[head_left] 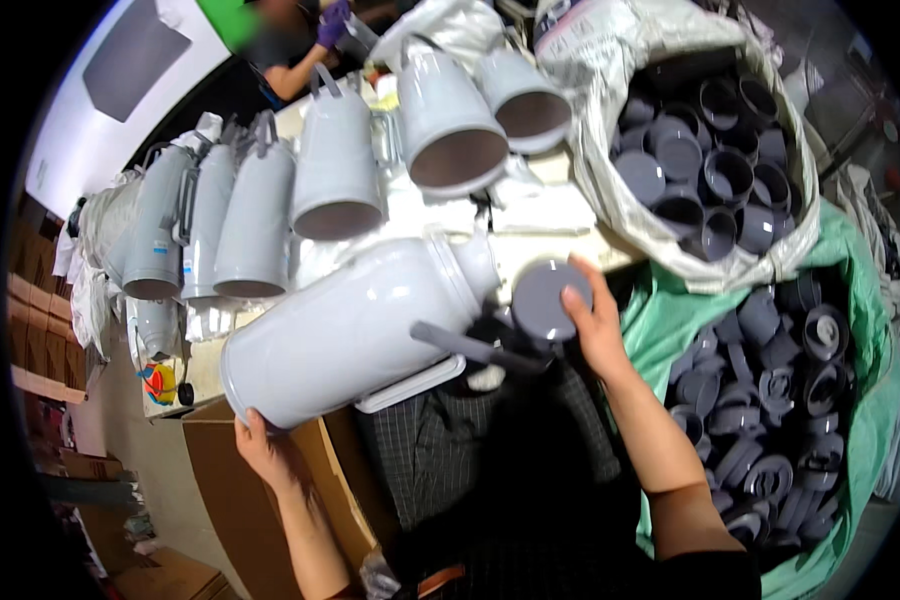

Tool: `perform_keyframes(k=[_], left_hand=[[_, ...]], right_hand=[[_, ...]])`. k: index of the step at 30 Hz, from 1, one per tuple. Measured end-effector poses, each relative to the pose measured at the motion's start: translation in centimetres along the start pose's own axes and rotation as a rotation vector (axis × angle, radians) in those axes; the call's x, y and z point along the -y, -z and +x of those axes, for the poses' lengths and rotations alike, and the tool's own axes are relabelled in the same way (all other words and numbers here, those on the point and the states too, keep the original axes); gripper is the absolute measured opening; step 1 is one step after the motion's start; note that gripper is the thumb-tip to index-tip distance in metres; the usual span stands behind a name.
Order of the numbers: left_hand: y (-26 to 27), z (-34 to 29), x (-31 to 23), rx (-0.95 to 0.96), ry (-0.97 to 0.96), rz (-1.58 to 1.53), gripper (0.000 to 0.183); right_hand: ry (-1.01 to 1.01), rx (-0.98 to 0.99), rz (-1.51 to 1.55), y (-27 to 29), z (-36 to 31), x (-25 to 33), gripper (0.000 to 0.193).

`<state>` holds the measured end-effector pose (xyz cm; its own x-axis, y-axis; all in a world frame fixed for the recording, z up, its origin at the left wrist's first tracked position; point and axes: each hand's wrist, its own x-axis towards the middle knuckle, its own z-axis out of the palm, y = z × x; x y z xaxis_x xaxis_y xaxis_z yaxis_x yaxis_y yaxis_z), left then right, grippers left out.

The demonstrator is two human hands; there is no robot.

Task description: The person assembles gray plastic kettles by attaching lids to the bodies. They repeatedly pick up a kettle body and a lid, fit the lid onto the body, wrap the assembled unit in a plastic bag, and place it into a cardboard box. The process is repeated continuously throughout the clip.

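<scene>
A large pale grey thermos jug (340, 325) lies tilted across my lap, its neck toward the right. At its base, my left hand (260, 450) supports the rim with fingers curled under it. A dark grey handle or strap (475, 345) sticks out near the jug's neck, and a light grey handle (410, 385) runs along its lower side. My right hand (592, 315) grips a round dark grey cap (550, 300), thumb on its flat top, close beside the jug's mouth. Whether the cap touches the mouth is hard to tell.
Several grey jugs (335, 150) stand or lean on the white table (210, 355). A white sack (690, 265) of dark cups is at the right, above a green sack (870, 380) of grey lid parts. A cardboard box (230, 470) stands lower left. Another person's purple-gloved hand (332, 25) shows at the back.
</scene>
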<state>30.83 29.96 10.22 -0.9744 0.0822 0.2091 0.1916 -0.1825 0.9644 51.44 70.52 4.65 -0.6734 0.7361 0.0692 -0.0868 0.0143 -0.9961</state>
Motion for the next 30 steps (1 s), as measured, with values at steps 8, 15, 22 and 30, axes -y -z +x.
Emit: perform_keyframes(k=[8, 15, 22, 30], left_hand=[[-2.9, -1.1, 2.2, -0.027, 0.212, -0.244, 0.049], [-4.3, -0.4, 1.3, 0.163, 0.236, -0.147, 0.046], [-2.9, 2.6, 2.7, 0.029, 0.425, -0.071, 0.049], [-15.2, 3.6, -3.9, 0.404, -0.564, 0.472, 0.043]], right_hand=[[-0.499, -0.092, 0.869, -2.3, -4.0, 0.5, 0.076], [-0.269, 0.034, 0.704, -0.6, 0.0, 3.9, 0.05], [0.597, 0.06, -0.095, 3.3, -4.4, 5.2, 0.053], [0.026, -0.063, -0.363, 6.5, -17.4, 0.2, 0.037]])
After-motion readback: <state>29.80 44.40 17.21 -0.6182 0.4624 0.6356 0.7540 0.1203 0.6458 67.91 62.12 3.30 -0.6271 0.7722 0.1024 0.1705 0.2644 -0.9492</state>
